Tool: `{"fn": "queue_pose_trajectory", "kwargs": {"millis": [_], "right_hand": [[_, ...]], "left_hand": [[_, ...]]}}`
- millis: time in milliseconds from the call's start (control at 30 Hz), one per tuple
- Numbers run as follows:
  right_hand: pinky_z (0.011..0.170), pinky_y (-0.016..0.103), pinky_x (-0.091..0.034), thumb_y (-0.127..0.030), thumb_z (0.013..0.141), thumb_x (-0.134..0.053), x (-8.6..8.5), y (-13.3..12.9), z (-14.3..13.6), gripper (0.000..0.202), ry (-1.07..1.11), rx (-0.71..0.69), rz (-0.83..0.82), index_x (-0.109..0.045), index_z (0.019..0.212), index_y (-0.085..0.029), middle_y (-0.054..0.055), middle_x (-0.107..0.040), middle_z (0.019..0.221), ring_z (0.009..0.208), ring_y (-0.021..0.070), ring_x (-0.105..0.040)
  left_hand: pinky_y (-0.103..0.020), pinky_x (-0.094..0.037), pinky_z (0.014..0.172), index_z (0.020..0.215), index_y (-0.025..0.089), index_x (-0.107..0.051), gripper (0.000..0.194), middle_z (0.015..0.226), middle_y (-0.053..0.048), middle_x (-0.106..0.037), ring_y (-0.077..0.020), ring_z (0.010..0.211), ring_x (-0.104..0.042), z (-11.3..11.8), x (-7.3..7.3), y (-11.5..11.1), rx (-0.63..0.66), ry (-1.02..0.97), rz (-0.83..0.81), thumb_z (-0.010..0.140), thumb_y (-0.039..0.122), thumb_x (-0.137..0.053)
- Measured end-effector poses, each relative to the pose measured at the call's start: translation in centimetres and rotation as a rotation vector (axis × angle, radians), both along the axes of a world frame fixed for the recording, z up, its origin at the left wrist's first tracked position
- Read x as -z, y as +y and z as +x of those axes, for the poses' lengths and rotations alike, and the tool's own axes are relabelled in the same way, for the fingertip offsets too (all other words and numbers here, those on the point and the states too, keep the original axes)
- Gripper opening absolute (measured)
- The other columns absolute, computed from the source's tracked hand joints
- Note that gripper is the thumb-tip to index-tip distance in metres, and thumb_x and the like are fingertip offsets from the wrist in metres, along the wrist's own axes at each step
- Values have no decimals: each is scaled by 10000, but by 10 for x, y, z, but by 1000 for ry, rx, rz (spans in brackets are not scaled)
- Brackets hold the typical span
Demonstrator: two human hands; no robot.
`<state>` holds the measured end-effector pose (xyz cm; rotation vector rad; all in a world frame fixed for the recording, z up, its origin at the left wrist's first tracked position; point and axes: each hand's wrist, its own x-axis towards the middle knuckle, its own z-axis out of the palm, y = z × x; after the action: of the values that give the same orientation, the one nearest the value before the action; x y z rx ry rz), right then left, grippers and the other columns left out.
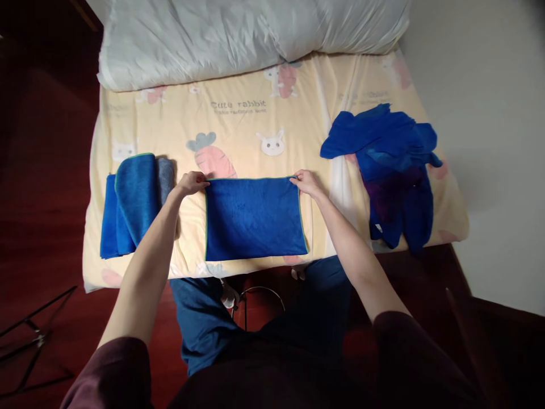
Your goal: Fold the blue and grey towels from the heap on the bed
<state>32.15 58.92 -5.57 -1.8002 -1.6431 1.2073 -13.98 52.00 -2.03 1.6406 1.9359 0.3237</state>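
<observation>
A blue towel (256, 220) with a thin green edge lies spread as a flat rectangle near the front of the bed. My left hand (193, 183) pinches its far left corner. At the far right corner, my right hand (305, 182) has the towel's edge between thumb and fingers. Left of my left arm rests a group of folded towels, a blue one (138, 196) with a green edge leaning over others and a grey one (165, 179) beside it. On the right lies a crumpled heap of blue cloths (389, 147), with a dark purple patch showing in it.
The bed (238, 136) has a yellow sheet printed with rabbits and carrots. A pale rolled quilt (255, 37) lies across its far side. A white wall (494, 142) borders the right. Black metal stand legs (40, 339) are on the red floor at left.
</observation>
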Motion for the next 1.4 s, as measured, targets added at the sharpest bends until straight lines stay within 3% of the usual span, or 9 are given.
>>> {"fn": "queue_pose_trajectory", "kwargs": {"millis": [267,400,500,600,700,867,1067,1233,1400], "right_hand": [[760,331,-564,-148,748,-804,10,29,-2,203,23,220,149,-640,868,-157,-5,-629,738,727,180,-630],[994,477,-550,-218,870,-710,6,15,-17,317,-229,169,271,-676,1165,-108,134,-717,1037,1058,282,-658],[1209,604,-372,-269,1011,-516,-3,-18,-42,517,-386,1,484,-510,1505,-119,209,-542,1517,1443,336,-462],[1306,601,-212,-354,1066,-420,-4,-53,-73,573,-427,-352,560,-432,1601,-150,143,-342,1703,1595,322,-263],[1342,550,-137,-433,1078,-383,4,-72,-89,621,-429,-563,506,-388,1637,-163,95,-267,1744,1631,279,-191],[1353,534,-80,-471,1092,-294,16,-61,-65,688,-475,-422,446,-248,1685,-125,95,-193,1760,1646,242,-140],[1353,528,-74,-477,1095,-248,10,-45,-45,732,-532,-312,379,-206,1678,-36,155,-189,1751,1645,259,-141],[1345,570,-8,-393,1086,-312,-3,-86,-90,701,-480,-351,458,-223,1669,-16,161,-156,1754,1654,287,-56],[1361,494,-66,-315,1080,-327,4,-153,-113,645,-410,-515,449,-257,1677,-80,112,-206,1750,1650,233,-117]], "left_hand": [[-370,-573,926,970,152,-730,215,905,-61,-773,-221,893,-729,8,3,3,-228,10,154,832,315,-706],[-478,-534,1054,1175,135,-677,287,1160,-157,-752,-291,1130,-692,41,11,-4,-303,48,281,935,274,-601],[-580,-320,1254,1441,148,-558,472,1570,-198,-516,-344,1499,-429,82,16,-27,-141,126,429,998,300,-504],[-571,-142,1327,1560,170,-479,594,1716,-127,-325,-331,1620,-200,121,26,-49,164,125,411,1011,397,-469],[-588,-89,1332,1598,180,-453,651,1737,-99,-280,-332,1638,-124,139,42,-59,178,121,368,1020,479,-429],[-598,-58,1335,1622,180,-423,701,1748,-96,-240,-331,1642,-96,119,56,-55,2,112,347,1021,540,-413],[-545,-41,1345,1632,90,-368,766,1748,-157,-206,-310,1644,-86,94,44,-47,-56,138,322,1029,562,-382],[-539,-2,1347,1639,61,-330,723,1755,-159,-159,-288,1647,-18,141,31,-72,79,121,357,1039,463,-369],[-513,-70,1350,1658,114,-318,668,1741,-120,-227,-258,1641,-111,188,40,-116,243,75,333,1044,375,-325]]}}
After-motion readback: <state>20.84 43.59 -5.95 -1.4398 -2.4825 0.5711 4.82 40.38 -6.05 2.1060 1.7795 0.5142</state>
